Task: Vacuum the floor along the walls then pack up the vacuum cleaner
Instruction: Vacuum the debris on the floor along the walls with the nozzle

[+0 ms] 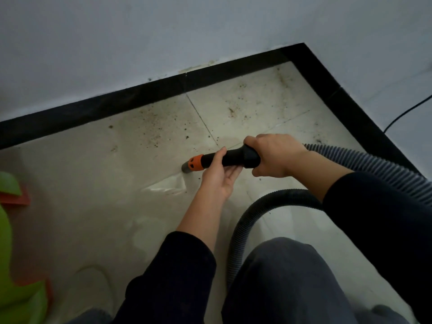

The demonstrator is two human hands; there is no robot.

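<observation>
A black vacuum nozzle handle [236,157] with an orange collar [196,163] points left, its grey tip [185,167] touching the pale tiled floor [93,183]. My right hand [274,155] grips the rear of the handle where the ribbed grey hose [374,167] joins. My left hand [219,176] cups the handle from below, thumb on top, just behind the orange collar. Brown dirt specks [159,129] lie on the tiles between the nozzle and the black skirting [117,101]. The hose loops back past my knee [280,277].
White walls meet in a corner at upper right [304,44], edged by black skirting. A thin black cable [406,113] runs along the right wall. Green and orange objects [14,253] sit at the left edge. A wet streak [168,187] shines beneath the nozzle.
</observation>
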